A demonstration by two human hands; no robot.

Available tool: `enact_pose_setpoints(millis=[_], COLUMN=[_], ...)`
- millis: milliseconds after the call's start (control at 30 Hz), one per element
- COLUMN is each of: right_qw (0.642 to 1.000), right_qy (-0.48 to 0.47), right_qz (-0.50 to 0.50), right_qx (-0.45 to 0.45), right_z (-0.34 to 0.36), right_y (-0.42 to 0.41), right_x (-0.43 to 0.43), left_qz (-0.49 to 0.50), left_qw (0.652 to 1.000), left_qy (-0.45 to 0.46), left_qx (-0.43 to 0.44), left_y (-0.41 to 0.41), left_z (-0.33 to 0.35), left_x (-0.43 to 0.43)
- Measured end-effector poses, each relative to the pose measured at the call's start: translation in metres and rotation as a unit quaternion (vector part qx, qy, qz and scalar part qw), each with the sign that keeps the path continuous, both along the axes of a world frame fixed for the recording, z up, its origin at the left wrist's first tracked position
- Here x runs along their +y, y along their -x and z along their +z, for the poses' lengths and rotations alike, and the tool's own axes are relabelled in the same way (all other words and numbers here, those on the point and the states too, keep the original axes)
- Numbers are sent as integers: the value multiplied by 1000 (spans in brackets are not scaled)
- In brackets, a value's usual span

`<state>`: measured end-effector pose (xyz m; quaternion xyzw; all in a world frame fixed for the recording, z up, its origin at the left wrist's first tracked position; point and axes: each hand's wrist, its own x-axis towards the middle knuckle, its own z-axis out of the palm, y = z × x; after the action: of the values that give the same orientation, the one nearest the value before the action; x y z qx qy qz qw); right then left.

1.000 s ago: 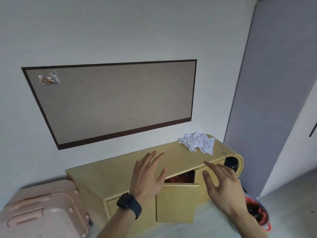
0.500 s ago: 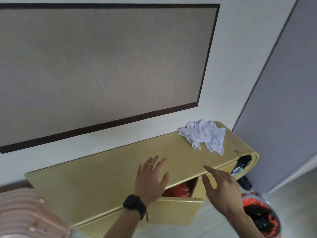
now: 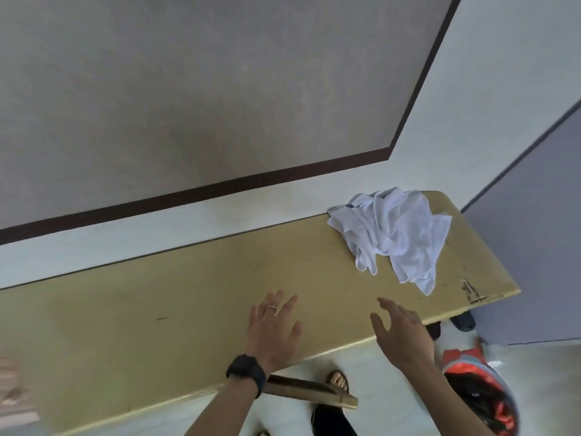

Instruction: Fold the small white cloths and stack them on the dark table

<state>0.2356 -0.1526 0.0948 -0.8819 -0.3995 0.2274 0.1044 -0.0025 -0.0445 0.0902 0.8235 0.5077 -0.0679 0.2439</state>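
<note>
A crumpled pile of white cloths (image 3: 396, 234) lies at the right end of a yellow cabinet top (image 3: 176, 309), against the wall. My left hand (image 3: 273, 332), with a ring and a black watch on the wrist, hovers over the front middle of the cabinet top with fingers spread, holding nothing. My right hand (image 3: 399, 332) is raised at the cabinet's front edge, fingers loosely spread and empty, well short of the cloths. No dark table is in view.
A brown-framed grey board (image 3: 188, 105) hangs on the white wall above the cabinet. An open cabinet door (image 3: 311, 394) juts out below my left wrist. A red-rimmed bin (image 3: 481, 391) stands on the floor at lower right, and a grey door (image 3: 534, 231) is to the right.
I have stepped closer, so the cabinet top fills more of the view and the cloths look larger. Both hands have moved forward over the cabinet, still empty.
</note>
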Motion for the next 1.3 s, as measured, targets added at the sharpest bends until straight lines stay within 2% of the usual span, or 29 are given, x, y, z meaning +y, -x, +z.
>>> enact_pose_setpoints(millis=[267,500,633,733,833,933,1000,1067,1167,1233,1300], right_qw=[998,999,999,998,995,987,974,955,935,922,917], right_qy=[44,-5,-48,-56,-95,-147,-202,-245,-279,-305,-322], right_qz=[47,32,16,17,9,55,100,153,209,229,230], right_qx=[17,-18,-10,-4,-1,-17,-36,-59,-65,-60,-42], right_z=[-87,-134,-140,-135,-108,-63,-25,16,80,119,152], right_y=[-65,-86,-92,-99,-106,-111,-110,-104,-86,-71,-57], right_x=[91,112,115,117,124,139,151,163,176,178,176], left_qz=[33,34,47,43,26,16,46,80,88,84,81], left_qw=[997,996,996,995,992,986,988,991,968,951,944], left_qy=[50,44,29,51,92,140,143,80,-13,-51,-70], left_qx=[45,74,69,76,84,93,46,-70,-235,-294,-311], left_y=[-57,-63,-61,-62,-62,-67,-77,-92,-118,-129,-130], left_z=[-91,-145,-153,-151,-143,-118,-89,-49,22,67,105], left_x=[43,50,47,49,55,67,76,86,102,108,111])
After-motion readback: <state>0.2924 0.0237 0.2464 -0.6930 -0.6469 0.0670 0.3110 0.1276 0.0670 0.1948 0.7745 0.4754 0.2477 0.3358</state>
